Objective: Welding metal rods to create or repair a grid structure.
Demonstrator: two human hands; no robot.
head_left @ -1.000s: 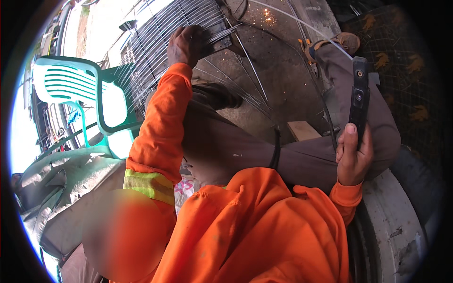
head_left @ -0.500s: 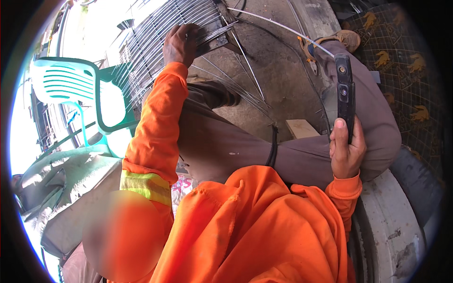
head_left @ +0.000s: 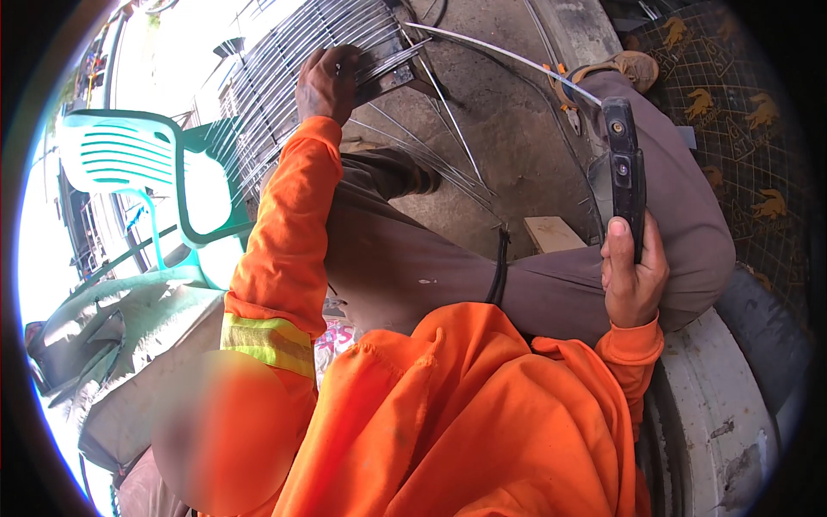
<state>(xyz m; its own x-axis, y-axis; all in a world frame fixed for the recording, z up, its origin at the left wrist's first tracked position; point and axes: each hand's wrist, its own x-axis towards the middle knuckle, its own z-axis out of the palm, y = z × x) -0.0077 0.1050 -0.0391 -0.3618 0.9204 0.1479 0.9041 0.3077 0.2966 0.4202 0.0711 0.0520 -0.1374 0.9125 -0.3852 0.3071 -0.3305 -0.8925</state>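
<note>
A black welding electrode holder (head_left: 626, 172) sits in my right hand (head_left: 635, 274), with the thumb pressed against its near side. From its far end a thin, pale welding electrode (head_left: 504, 57) reaches left, its tip just right of a metal grille (head_left: 289, 65) made of many thin parallel rods. My left hand (head_left: 326, 84) rests at the grille's near right part with fingers curled over the rods; the fingertips are partly hidden. Beside those fingers, a dark metal block (head_left: 386, 84) lies under the rod ends.
Several loose thin rods (head_left: 431, 155) lean down to the concrete floor (head_left: 508, 146). A green plastic chair (head_left: 185, 185) stands at left. On the floor are a wooden piece (head_left: 554, 234) and a dark cable (head_left: 551, 103). A dark patterned sheet (head_left: 741, 146) spreads at right, near my knee.
The electrode holder has tilted slightly left, and the electrode's tip has shifted a little left and nearer. My left hand stays at the grille, almost unmoved.
</note>
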